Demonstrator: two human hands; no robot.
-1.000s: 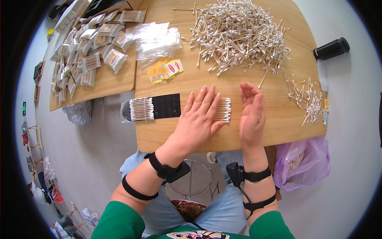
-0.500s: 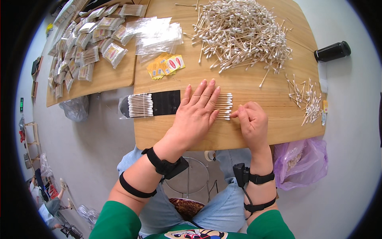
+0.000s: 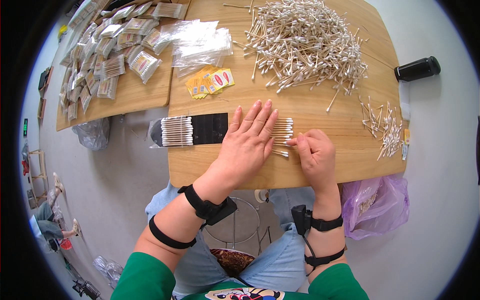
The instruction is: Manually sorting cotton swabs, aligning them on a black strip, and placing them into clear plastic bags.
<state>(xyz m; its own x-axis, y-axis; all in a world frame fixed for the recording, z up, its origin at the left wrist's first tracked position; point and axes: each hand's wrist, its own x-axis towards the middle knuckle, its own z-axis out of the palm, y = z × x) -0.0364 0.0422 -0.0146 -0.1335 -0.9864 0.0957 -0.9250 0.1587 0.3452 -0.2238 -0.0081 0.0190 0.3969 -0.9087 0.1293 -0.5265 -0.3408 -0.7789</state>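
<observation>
My left hand [image 3: 245, 142] lies flat over a row of cotton swabs [image 3: 284, 126], fingers stretched and close together, hiding the row's middle. White tips stick out past its right side. My right hand [image 3: 317, 155] is curled, its index fingertip touching the swab ends; whatever lies inside the curl is hidden. A few swabs [image 3: 281, 153] at the near side sit slightly apart from the others. To the left, a black strip [image 3: 210, 129] runs under or beside my left hand. At its far left end, a neat row of swabs [image 3: 177, 131] lies on clear plastic.
A large heap of loose swabs [image 3: 305, 47] covers the far side, and a smaller pile [image 3: 390, 135] lies right. Yellow cards [image 3: 210, 82] and clear bags [image 3: 202, 45] sit far left, beside filled packets [image 3: 112, 65]. A black bottle [image 3: 417, 68] and purple bag [image 3: 375, 207] flank the table's right.
My right index finger has moved slightly left into the swab ends. A few swabs at the near side have shifted toward me, opening a gap. My left hand stays flat.
</observation>
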